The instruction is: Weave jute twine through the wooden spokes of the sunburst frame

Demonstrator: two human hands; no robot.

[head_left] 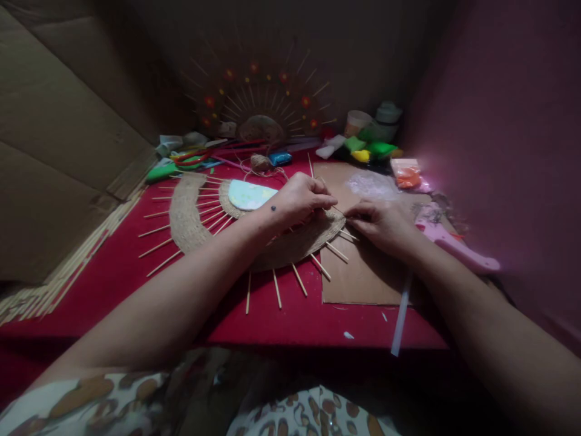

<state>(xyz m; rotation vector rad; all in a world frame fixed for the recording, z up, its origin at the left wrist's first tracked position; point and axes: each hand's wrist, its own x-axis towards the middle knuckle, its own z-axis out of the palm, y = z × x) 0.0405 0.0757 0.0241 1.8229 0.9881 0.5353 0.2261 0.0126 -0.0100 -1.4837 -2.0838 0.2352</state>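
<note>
A half-round woven piece made of twine and thin wooden sticks (186,212) lies on the red cloth, its sticks fanning outward. A pale blue, yellow-spotted half disc (249,195) sits at its centre. Over the right part of the woven band, my left hand (302,197) is closed in a pinch, with a thin strand of twine (339,211) running from its fingertips. My right hand (379,224) pinches at the band's right end, where the strand meets it. My left hand and forearm hide part of the band and some sticks.
Cardboard (358,284) lies beneath the right side. A pink glue gun (463,248) with a glue stick (402,315) is at right. Behind are a twine ball (260,162), coloured packets (381,149) and a finished-looking stick fan (261,128). Loose sticks (68,266) line the left edge.
</note>
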